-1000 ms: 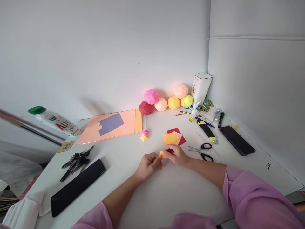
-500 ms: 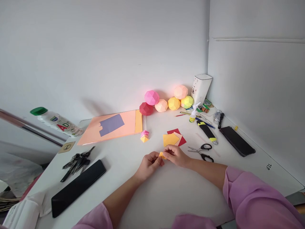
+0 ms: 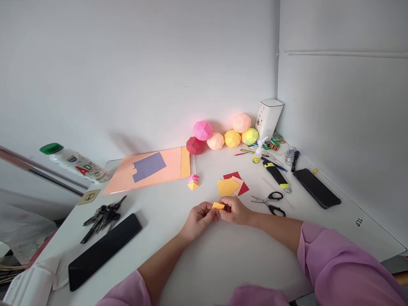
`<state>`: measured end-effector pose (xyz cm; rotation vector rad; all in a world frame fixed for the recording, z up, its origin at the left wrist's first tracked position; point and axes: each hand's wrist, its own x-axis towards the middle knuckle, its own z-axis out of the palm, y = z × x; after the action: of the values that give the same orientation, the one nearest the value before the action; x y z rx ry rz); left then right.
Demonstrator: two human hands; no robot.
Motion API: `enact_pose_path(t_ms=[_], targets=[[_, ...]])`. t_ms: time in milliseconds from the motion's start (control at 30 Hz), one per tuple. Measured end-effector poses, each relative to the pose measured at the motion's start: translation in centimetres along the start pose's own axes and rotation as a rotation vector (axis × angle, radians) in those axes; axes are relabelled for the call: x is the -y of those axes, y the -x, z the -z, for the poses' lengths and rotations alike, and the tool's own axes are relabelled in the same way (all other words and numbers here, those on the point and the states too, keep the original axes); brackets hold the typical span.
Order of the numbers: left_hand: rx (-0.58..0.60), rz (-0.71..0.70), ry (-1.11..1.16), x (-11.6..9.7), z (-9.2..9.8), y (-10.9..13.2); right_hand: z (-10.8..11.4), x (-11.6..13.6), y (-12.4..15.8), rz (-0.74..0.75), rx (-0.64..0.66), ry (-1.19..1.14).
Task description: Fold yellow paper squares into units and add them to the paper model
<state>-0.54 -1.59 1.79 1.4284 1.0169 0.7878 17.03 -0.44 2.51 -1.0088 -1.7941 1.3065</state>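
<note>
Between my two hands, above the white table, is a small folded yellow-orange piece of paper (image 3: 218,205). My left hand (image 3: 198,221) pinches its left side, and my right hand (image 3: 235,210) grips its right side, with some fingertips hidden behind it. Just beyond my hands lie loose paper pieces: a yellow one (image 3: 228,187), a peach one (image 3: 238,183) and a red one (image 3: 244,188). Small folded pink and yellow paper shapes (image 3: 193,184) sit farther left. Scissors (image 3: 270,201) with black handles rest to the right of my right hand.
Faceted paper balls (image 3: 203,130) stand along the wall. A glue bottle (image 3: 257,155), a box cutter (image 3: 276,175) and a phone (image 3: 317,188) lie to the right. On the left are peach sheets (image 3: 121,176), keys (image 3: 105,214), a black case (image 3: 103,253) and a green-capped bottle (image 3: 76,163).
The fingers of my right hand have shifted on the yellow-orange paper, and more of its flat face shows. Other things stay where they were.
</note>
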Motion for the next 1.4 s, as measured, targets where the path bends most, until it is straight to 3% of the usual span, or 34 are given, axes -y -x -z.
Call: enact_pose_path(t_ms=[300,533,900,1000,1233,1400], targets=[[-0.051,0.039,0.105,-0.3,0.1,-0.1,0.3,-0.4,0.0,-0.009,-0.013,-0.009],[0.005,0.05,0.246,-0.4,0.5,-0.1,0.4,-0.4,0.1,-0.035,0.005,-0.021],[0.016,0.049,0.176,0.4,0.6,-0.2,0.4,-0.8,0.0,-0.01,-0.042,-0.171],[0.0,0.04,0.115,0.1,0.5,-0.2,0.3,-1.0,0.0,0.061,-0.073,-0.117],[-0.019,0.055,0.079,-0.6,0.4,-0.1,-0.2,-1.9,0.0,0.425,-0.16,0.133],[-0.012,0.052,0.119,-0.8,0.4,0.1,-0.4,-2.2,0.0,0.557,-0.173,0.236]])
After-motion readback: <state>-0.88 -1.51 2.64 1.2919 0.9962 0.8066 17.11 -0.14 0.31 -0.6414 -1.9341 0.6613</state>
